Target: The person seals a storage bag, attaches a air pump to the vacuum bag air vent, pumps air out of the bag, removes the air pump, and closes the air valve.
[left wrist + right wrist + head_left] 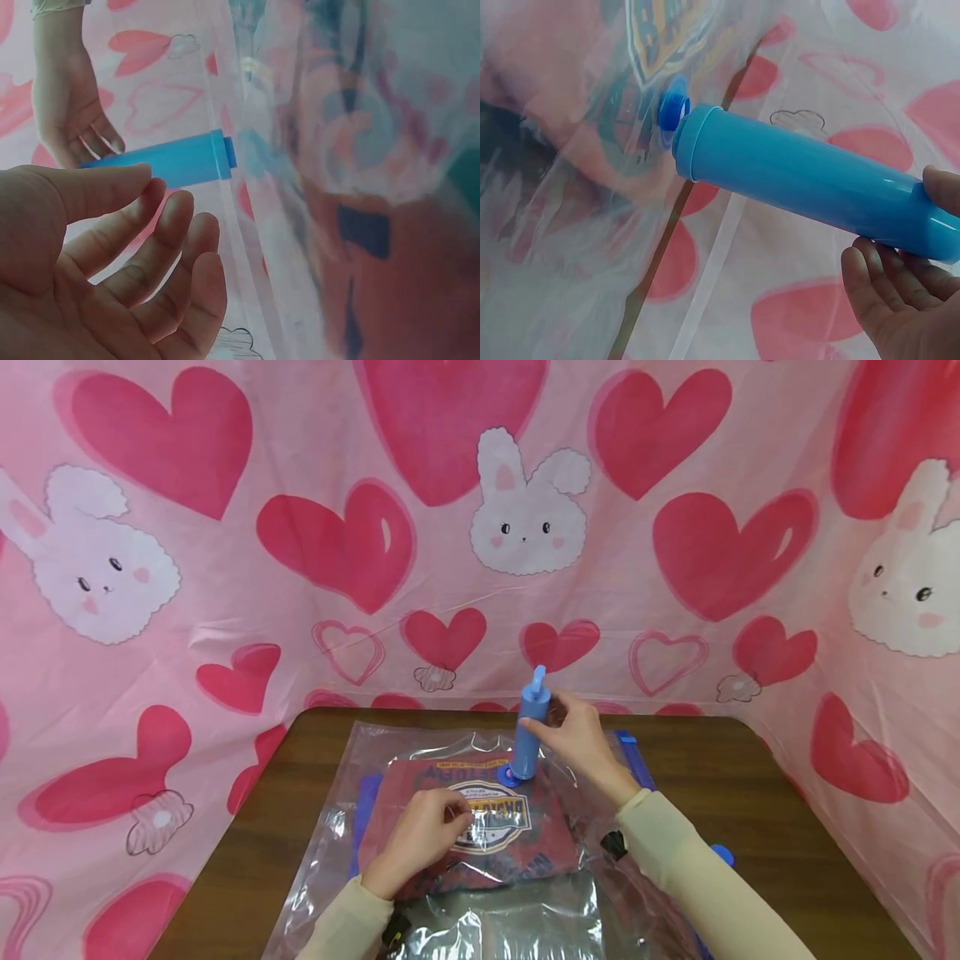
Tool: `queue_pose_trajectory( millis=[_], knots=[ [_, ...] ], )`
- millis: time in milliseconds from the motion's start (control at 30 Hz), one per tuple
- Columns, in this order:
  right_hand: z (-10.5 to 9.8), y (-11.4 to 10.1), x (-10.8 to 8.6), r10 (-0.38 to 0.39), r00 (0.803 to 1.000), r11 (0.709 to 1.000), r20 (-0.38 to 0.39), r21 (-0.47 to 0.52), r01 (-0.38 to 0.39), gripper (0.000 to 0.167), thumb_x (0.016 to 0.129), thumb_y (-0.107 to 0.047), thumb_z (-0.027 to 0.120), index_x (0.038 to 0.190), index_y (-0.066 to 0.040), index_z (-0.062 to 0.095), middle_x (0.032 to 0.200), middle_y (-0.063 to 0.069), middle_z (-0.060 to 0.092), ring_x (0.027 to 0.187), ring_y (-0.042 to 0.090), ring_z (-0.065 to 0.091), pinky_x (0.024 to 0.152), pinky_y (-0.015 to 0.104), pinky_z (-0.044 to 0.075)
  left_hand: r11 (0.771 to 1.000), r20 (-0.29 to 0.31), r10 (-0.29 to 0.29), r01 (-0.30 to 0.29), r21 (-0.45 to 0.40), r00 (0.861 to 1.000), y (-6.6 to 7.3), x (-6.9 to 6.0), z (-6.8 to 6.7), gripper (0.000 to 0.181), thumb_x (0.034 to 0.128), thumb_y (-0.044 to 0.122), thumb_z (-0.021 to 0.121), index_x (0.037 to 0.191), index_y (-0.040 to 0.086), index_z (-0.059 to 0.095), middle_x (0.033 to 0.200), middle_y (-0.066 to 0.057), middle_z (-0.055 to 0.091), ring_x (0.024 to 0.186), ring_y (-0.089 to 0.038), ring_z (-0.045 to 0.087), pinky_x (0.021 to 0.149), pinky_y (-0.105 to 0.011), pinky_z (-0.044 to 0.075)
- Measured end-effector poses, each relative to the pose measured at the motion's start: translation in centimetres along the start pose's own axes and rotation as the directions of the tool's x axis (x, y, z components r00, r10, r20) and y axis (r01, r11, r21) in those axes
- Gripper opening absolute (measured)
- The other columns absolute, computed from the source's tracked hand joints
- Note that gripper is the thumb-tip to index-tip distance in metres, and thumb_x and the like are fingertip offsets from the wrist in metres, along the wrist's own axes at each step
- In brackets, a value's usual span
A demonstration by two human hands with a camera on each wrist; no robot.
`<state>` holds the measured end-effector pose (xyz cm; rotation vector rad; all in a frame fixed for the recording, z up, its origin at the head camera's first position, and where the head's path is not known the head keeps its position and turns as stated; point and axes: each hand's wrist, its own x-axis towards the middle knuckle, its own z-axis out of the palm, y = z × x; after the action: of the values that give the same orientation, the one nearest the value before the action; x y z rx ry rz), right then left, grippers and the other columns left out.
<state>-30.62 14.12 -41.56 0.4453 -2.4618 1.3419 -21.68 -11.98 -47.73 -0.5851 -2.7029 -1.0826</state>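
My right hand (581, 739) holds a blue hand pump (530, 735) by its upper barrel, fingers on one side and thumb on the other. The pump stands nearly upright, slightly tilted. Its lower end is beside the open blue valve (673, 111) of a clear plastic storage bag (540, 906), with a small gap in the right wrist view. Inside the bag lies a folded red printed cloth (393, 814). Over the cloth hovers my left hand (427, 827), fingers loosely bent and thumb close to the index fingertip, holding nothing.
The bag spreads over a dark brown wooden table (712, 768). A blue strip (636, 760) runs along the bag's right side. A small round blue piece (722, 854) lies by my right sleeve. Pink curtains (450, 577) with hearts and rabbits surround the table.
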Motion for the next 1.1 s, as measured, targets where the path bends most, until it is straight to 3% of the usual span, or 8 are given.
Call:
queue_pose_trajectory(
  millis=[267, 367, 567, 867, 1100],
  knots=[
    [1.3, -0.4, 0.7, -0.054, 0.998, 0.999, 0.01, 0.008, 0.054, 0.043, 0.089, -0.026, 0.087, 0.121, -0.003, 0.07, 0.096, 0.009, 0.072, 0.083, 0.024, 0.066, 0.074, 0.042, 0.059, 1.0, -0.063, 0.023, -0.022, 0.016, 0.998, -0.2, 1.2, -0.4, 0.009, 0.0888, 0.009, 0.084, 0.086, 0.015, 0.078, 0.074, 0.014, 0.065, 0.065, -0.004, 0.056, 0.061, -0.026, 0.05],
    [1.8, -0.2, 0.8, -0.064, 0.998, 0.998, 0.024, -0.008, 0.065, 0.042, 0.089, -0.026, 0.087, 0.12, -0.003, 0.07, 0.095, 0.008, 0.072, 0.082, 0.022, 0.066, 0.074, 0.04, 0.059, 1.0, -0.083, 0.021, -0.02, 0.013, 0.996, 0.0, 1.9, -0.7, 0.007, 0.0881, 0.009, 0.084, 0.091, 0.012, 0.078, 0.076, 0.011, 0.066, 0.067, -0.006, 0.057, 0.063, -0.027, 0.051],
    [2.5, -0.2, 1.0, -0.065, 0.997, 0.997, 0.039, -0.03, 0.066, 0.044, 0.089, -0.026, 0.087, 0.123, -0.003, 0.069, 0.096, 0.008, 0.073, 0.082, 0.022, 0.067, 0.074, 0.04, 0.059, 1.0, -0.122, 0.006, -0.008, -0.02, 0.993, 0.6, 3.6, -1.1, 0.02, 0.0882, 0.011, 0.085, 0.107, 0.009, 0.077, 0.082, 0.006, 0.069, 0.072, -0.009, 0.063, 0.069, -0.031, 0.056],
    [2.8, -0.4, 1.2, -0.091, 0.994, 0.995, 0.055, -0.024, 0.093, 0.051, 0.088, -0.023, 0.088, 0.127, 0.001, 0.066, 0.109, 0.015, 0.074, 0.09, 0.027, 0.072, 0.08, 0.045, 0.062, 0.995, -0.086, -0.006, -0.003, -0.097, 0.996, 1.6, 6.5, -0.8, 0.048, 0.0883, 0.014, 0.086, 0.131, 0.006, 0.065, 0.102, -0.009, 0.072, 0.088, -0.025, 0.072, 0.081, -0.043, 0.061],
    [3.1, -0.1, 1.4, -0.074, 0.996, 0.997, 0.049, 0.001, 0.074, 0.049, 0.088, -0.023, 0.088, 0.126, -0.001, 0.067, 0.11, 0.014, 0.075, 0.094, 0.027, 0.075, 0.083, 0.044, 0.062, 0.987, -0.018, -0.059, 0.056, -0.153, 0.998, 1.7, 8.8, -0.1, 0.065, 0.0891, 0.021, 0.087, 0.143, 0.004, 0.055, 0.117, -0.017, 0.069, 0.106, -0.035, 0.07, 0.087, -0.047, 0.06]
  ],
)
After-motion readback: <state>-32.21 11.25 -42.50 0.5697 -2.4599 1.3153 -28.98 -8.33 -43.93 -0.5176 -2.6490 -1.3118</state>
